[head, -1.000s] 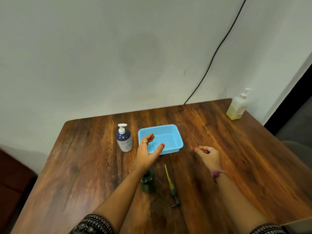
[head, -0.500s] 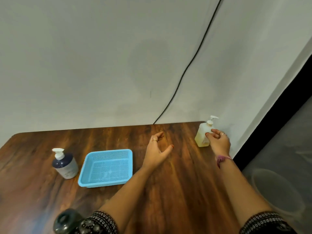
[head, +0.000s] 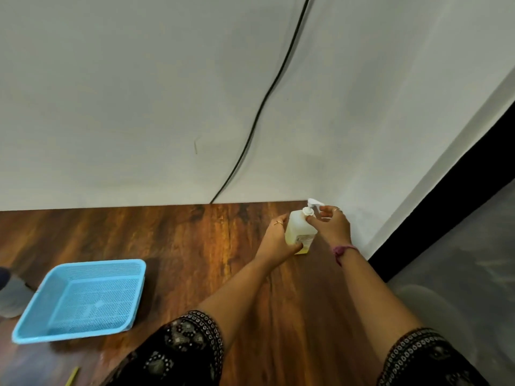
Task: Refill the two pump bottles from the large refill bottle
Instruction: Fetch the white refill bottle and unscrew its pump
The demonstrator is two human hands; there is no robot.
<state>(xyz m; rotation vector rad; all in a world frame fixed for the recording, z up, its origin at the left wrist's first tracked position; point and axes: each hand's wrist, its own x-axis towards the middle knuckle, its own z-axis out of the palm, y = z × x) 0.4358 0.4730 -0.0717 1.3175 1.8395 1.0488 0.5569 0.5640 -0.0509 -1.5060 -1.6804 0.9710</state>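
Observation:
A pale yellow pump bottle [head: 298, 227] with a white pump head stands at the far right corner of the wooden table [head: 195, 240]. My left hand [head: 277, 240] wraps around the bottle's body from the left. The fingers of my right hand [head: 331, 227] pinch its white pump collar at the top. The dark blue pump bottle [head: 8, 296] is cut off at the left edge of the view, blurred. The large refill bottle is out of view.
A light blue mesh basket [head: 80, 299] sits on the table's left side. A yellow-handled tool's tip [head: 72, 376] shows at the bottom left. A black cable [head: 259, 112] runs down the wall behind. The table's right edge drops to a grey floor.
My view has swung to the right. My left hand has moved over to the yellow bottle and closed on its body; my right hand has shifted up onto the pump collar.

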